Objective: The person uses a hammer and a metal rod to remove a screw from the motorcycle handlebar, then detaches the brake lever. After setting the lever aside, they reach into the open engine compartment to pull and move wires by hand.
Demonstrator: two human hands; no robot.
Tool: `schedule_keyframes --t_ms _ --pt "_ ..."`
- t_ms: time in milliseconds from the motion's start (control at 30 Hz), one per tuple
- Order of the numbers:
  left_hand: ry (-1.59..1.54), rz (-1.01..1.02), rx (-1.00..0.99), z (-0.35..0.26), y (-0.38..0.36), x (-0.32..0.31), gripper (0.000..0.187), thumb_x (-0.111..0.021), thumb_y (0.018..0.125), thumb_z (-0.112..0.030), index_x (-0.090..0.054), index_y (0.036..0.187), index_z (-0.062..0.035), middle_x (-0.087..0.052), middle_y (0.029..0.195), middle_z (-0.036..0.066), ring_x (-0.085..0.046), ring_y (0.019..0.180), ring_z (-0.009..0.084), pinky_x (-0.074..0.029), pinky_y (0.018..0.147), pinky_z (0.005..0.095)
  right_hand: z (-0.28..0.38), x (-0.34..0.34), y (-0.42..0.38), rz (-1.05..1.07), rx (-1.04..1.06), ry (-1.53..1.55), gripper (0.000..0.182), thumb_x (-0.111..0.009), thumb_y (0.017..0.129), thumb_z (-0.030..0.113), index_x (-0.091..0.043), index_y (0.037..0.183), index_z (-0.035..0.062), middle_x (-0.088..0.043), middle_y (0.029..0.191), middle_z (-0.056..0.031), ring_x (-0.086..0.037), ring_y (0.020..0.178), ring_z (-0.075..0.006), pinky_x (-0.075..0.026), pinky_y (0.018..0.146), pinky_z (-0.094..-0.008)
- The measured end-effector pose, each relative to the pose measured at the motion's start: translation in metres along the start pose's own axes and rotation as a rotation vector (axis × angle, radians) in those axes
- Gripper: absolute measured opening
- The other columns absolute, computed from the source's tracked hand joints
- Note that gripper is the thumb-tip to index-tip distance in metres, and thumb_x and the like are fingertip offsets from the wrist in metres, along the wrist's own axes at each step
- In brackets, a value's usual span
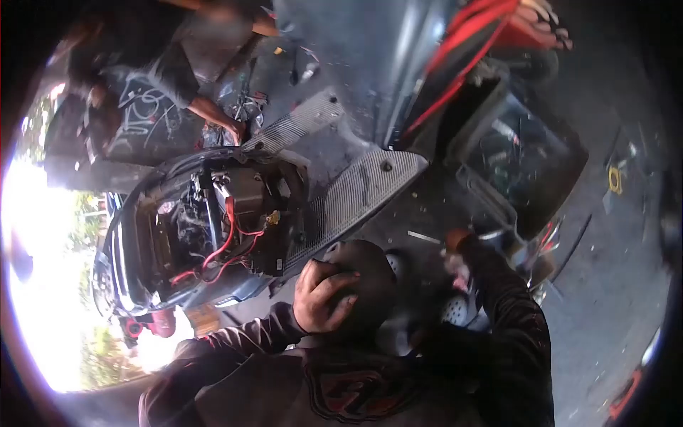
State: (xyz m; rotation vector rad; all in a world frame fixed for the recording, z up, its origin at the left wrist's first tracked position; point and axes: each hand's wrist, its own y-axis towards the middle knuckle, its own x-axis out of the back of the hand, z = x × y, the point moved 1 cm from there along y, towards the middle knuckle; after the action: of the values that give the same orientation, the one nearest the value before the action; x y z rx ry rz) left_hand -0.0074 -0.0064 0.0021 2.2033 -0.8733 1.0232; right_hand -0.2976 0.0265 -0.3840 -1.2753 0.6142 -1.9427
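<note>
Hands on a dark cap beside an opened scooter

Left hand lies curled over a dark rounded cap, fingers bent around its near side and gripping it. The cap sits low in the view, just in front of the person's chest and over the grey ribbed footboard of a scooter. The right hand is blurred at the end of a dark sleeve, just right of the cap; whether it is open or closed on anything cannot be told.

To the left, the scooter's front compartment stands open, showing red wires looped over black parts inside. Red and grey body panels rise at the top of the view. Farther off, upper left, another person's hand reaches down near the scooter's edge, well apart from the cap. Small parts lie scattered on the grey floor to the right.
</note>
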Motion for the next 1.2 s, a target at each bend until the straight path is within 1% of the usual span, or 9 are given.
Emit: schedule_keyframes --t_ms 200,333,400,433,500,567,667,867,1200 --pt "-0.025 -0.198 -0.081 -0.003 -0.011 0.004 0.033 -0.069 0.079 -0.017 -0.065 0.110 -0.0044 -0.058 0.093 0.013 -0.057 0.086 0.0293 -0.046 0.077 0.0377 0.009 0.064 -0.014 -0.122 -0.041 -0.207 0.032 -0.068 0.080 0.028 -0.073 0.101 0.0048 -0.068 0.107 -0.0204 -0.066 0.100 -0.0359 -0.051 0.088 -0.0457" --pt "-0.440 -0.702 0.108 0.013 -0.008 0.029 0.023 -0.048 0.096 -0.016 -0.057 0.107 0.0024 -0.054 0.089 0.008 -0.049 0.078 0.0160 -0.042 0.074 0.0301 0.059 0.130 -0.094 -0.183 -0.089 -0.276 0.033 -0.065 0.083 0.029 -0.073 0.098 0.0016 -0.069 0.103 -0.0224 -0.066 0.100 -0.0359 -0.051 0.087 -0.0462" --pt "-0.295 -0.940 0.142 0.030 0.020 0.083 0.030 -0.040 0.103 -0.023 -0.052 0.115 0.0012 -0.056 0.095 0.007 -0.052 0.082 0.0143 -0.043 0.076 0.0290 0.112 0.187 -0.159 -0.311 -0.048 -0.177 0.037 -0.065 0.086 0.036 -0.073 0.095 0.0012 -0.068 0.100 -0.0235 -0.066 0.096 -0.0372 -0.051 0.085 -0.0456" --pt "-0.775 -1.006 0.211 0.041 0.039 0.108 0.038 -0.040 0.104 -0.033 -0.052 0.120 -0.0004 -0.060 0.103 0.010 -0.057 0.088 0.0168 -0.046 0.081 0.0315 0.124 0.199 -0.171 -0.336 -0.064 -0.181 0.037 -0.065 0.086 0.036 -0.073 0.095 0.0012 -0.068 0.100 -0.0235 -0.066 0.096 -0.0372 -0.051 0.085 -0.0456" --pt "-1.326 -0.824 0.303 0.045 0.074 0.164 0.047 -0.044 0.101 -0.047 -0.050 0.127 -0.0068 -0.062 0.115 0.012 -0.062 0.098 0.0245 -0.047 0.085 0.0375 0.146 0.217 -0.193 -0.433 0.067 0.029 0.044 -0.067 0.084 0.043 -0.073 0.093 0.0007 -0.069 0.100 -0.0232 -0.066 0.094 -0.0373 -0.051 0.082 -0.0442" --pt "-1.426 -0.642 0.107 0.040 0.099 0.192 0.045 -0.048 0.099 -0.047 -0.050 0.126 -0.0104 -0.061 0.113 0.011 -0.061 0.103 0.0257 -0.046 0.088 0.0402 0.177 0.228 -0.211 -0.483 0.183 0.129 0.046 -0.068 0.085 0.044 -0.071 0.096 0.0000 -0.069 0.100 -0.0223 -0.066 0.094 -0.0370 -0.051 0.082 -0.0437" --pt "-1.433 -0.663 0.160 0.055 0.118 0.197 0.042 -0.051 0.099 -0.046 -0.051 0.124 -0.0126 -0.060 0.112 0.011 -0.059 0.105 0.0268 -0.044 0.092 0.0448 0.216 0.236 -0.224 -0.887 0.447 0.302 0.045 -0.069 0.086 0.039 -0.067 0.109 0.0007 -0.070 0.096 -0.0197 -0.068 0.089 -0.0334 -0.052 0.080 -0.0413" --pt "-1.656 -0.587 0.119 0.042 0.091 0.214 0.029 -0.049 0.098 -0.022 -0.053 0.119 -0.0019 -0.060 0.106 0.010 -0.061 0.097 0.0240 -0.049 0.086 0.0415 0.264 0.275 -0.258 -1.009 0.590 0.402 0.036 -0.070 0.088 0.030 -0.066 0.106 -0.0006 -0.070 0.093 -0.0164 -0.069 0.087 -0.0257 -0.053 0.079 -0.0351" --pt "-1.331 -0.663 0.095 0.046 0.036 0.163 0.039 -0.050 0.097 -0.008 -0.043 0.134 -0.0028 -0.060 0.101 0.006 -0.058 0.087 0.0157 -0.049 0.078 0.0294 0.334 0.293 -0.222 -1.166 0.847 0.726 0.041 -0.060 0.095 0.036 -0.065 0.111 -0.0010 -0.070 0.099 -0.0176 -0.068 0.091 -0.0271 -0.052 0.080 -0.0347"
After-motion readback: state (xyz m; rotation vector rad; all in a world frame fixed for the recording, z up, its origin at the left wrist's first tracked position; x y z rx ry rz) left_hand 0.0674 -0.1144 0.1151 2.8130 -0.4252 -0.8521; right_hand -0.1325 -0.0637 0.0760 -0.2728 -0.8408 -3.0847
